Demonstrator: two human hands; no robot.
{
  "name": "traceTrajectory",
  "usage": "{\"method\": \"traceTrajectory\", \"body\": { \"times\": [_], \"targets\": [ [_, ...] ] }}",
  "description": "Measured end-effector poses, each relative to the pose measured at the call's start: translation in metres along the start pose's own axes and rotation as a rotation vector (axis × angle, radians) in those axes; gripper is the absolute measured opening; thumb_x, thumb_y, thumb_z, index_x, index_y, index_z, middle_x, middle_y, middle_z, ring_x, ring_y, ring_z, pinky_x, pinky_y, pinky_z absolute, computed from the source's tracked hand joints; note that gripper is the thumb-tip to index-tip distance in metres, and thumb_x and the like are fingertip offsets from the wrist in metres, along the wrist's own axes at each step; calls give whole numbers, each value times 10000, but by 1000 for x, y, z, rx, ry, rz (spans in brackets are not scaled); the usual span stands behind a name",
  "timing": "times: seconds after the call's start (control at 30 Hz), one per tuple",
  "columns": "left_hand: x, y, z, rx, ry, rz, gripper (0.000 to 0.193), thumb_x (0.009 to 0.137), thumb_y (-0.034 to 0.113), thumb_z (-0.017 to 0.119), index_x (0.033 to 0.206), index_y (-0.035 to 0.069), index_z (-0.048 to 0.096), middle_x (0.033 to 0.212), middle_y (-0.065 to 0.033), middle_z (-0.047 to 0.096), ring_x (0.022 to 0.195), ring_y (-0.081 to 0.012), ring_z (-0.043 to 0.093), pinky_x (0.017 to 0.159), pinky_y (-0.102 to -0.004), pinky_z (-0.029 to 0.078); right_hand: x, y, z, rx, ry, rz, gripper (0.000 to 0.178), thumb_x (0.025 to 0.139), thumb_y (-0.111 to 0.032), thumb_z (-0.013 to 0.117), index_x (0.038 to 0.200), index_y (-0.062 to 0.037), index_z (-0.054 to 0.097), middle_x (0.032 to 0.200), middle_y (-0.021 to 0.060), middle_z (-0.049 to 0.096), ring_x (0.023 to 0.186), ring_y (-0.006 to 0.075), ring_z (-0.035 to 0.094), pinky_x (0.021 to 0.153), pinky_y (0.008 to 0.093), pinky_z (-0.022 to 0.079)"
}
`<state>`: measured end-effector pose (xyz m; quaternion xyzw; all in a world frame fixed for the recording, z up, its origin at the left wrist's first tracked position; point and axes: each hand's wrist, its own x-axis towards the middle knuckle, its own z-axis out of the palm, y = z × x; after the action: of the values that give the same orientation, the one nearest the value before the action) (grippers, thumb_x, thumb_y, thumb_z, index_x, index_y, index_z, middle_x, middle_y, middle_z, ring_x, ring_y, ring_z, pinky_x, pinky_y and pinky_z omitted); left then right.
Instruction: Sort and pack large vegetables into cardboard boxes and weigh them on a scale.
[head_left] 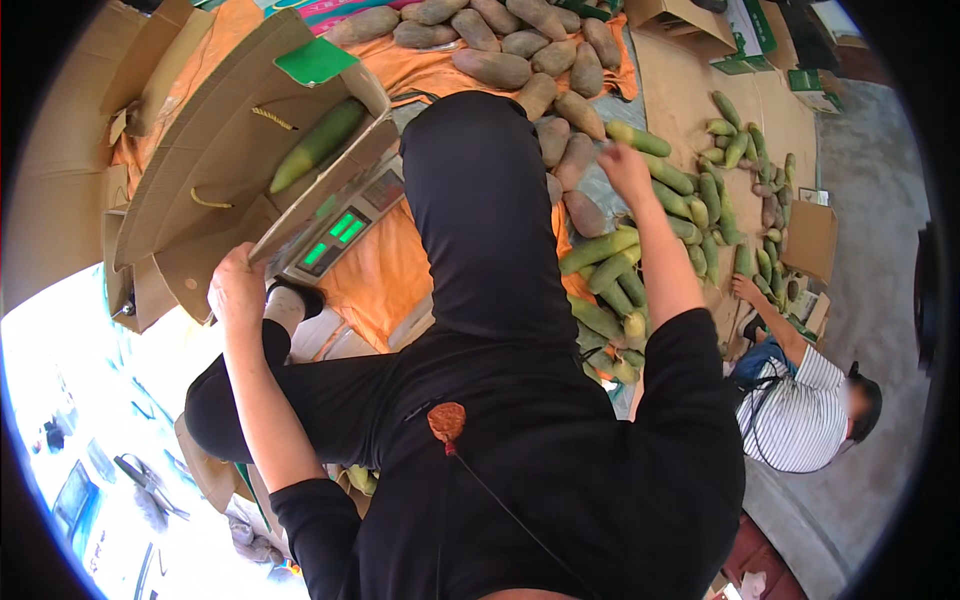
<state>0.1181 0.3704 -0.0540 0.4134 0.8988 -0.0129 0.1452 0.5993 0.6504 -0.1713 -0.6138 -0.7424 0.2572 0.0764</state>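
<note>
My left hand [237, 287] grips the near corner edge of an open cardboard box [190, 150]. One long green radish [318, 147] lies inside that box, near two yellowish cord loops. The box rests on a digital scale [345, 228] with a lit green display. My right hand [627, 175] is over the pile on the right, close beside a green radish [638, 139]; its fingertips are blurred, and I cannot tell if they touch it. More green radishes [610, 265] are heaped below that hand. Brownish-red root vegetables [575, 160] lie to its left.
Orange cloth [375, 300] lies under the scale and the root vegetables. At right, a person in a striped shirt [795, 420] reaches toward another row of green radishes [725, 195]. Cardboard boxes [812, 240] stand there too. My raised knee [475, 150] is between my hands.
</note>
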Motion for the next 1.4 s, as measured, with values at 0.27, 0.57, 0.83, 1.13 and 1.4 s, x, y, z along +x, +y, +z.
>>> {"method": "traceTrajectory", "body": {
  "times": [0.27, 0.57, 0.83, 1.13, 1.4],
  "targets": [
    [7, 16, 0, -62, -47, -8, 154, 812, 180, 639, 949, 119, 674, 915, -117, 666, 891, -333, 629, 764, -424, 489, -164, 198, 95, -63, 275, 1122, 670, 701, -327, 774, 1263, -76, 509, 1244, 158, 564, 1110, 342, 559, 848, 489, 491],
    [1, 4, 4, -31, 20, 47, 120, 804, 143, 639, 916, 116, 676, 905, -98, 653, 883, -309, 634, 772, -422, 506, -174, 221, 137, 622, 125, 1457, 546, 748, -332, 768, 1211, -184, 518, 1229, 62, 531, 1000, 275, 513, 691, 496, 459],
    [-11, -5, 4, 31, 108, 84, 179, 771, 57, 586, 908, 123, 682, 879, -68, 654, 872, -273, 642, 767, -407, 506, -167, 167, 104, 1134, 122, 1548, 443, 711, -418, 742, 1009, -124, 596, 1010, 61, 617, 824, 227, 595, 679, 379, 502],
    [-10, -10, 16, 33, 192, 119, 122, 741, 55, 579, 808, 125, 653, 807, -53, 627, 841, -249, 641, 720, -413, 494, -88, 34, 5, 925, 9, 654, 306, 797, -301, 655, 1060, -165, 579, 828, -24, 528, 713, 124, 488, 686, 380, 431],
    [-12, -5, 17, 18, 146, 127, 161, 756, 49, 583, 864, 127, 672, 850, -48, 633, 865, -249, 630, 744, -410, 490, -24, -243, -104, 568, -271, -438, 533, 763, -176, 639, 1244, 15, 515, 1176, 82, 563, 1062, 178, 537, 930, 316, 420]
  ]
}}
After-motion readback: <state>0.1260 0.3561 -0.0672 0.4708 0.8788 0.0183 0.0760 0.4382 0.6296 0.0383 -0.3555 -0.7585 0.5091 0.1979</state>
